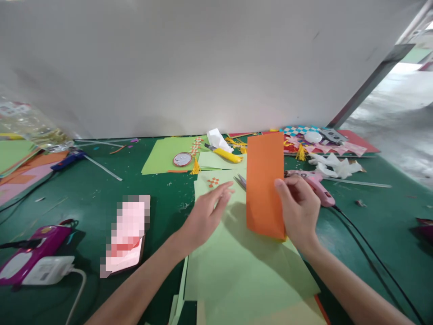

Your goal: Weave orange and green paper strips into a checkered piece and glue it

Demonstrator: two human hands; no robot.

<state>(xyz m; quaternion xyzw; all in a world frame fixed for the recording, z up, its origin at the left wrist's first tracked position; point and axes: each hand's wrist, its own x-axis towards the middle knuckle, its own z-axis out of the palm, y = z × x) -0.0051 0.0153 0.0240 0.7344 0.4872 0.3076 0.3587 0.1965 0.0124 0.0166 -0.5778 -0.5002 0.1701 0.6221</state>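
Note:
My right hand (299,205) grips the right edge of a folded orange paper (264,185), thumb on its front face. The paper stands upright above a light green sheet (237,266), with a sliver of yellow showing at its lower corner. To its left, my left hand (211,214) hovers over the green sheet with fingers stretched out and nothing in them. Behind the orange paper, the tips of scissors (240,181) poke out. A small orange checkered paper piece (213,182) lies on the green sheet near my left fingertips.
A pink glue gun (320,187) lies right of the papers. A yellow utility knife (225,154) and a round disc (182,159) are at the back. On the left are a phone (130,234), a purple power strip (37,253) and a blue glue gun (67,161). A white wall (189,67) rises behind.

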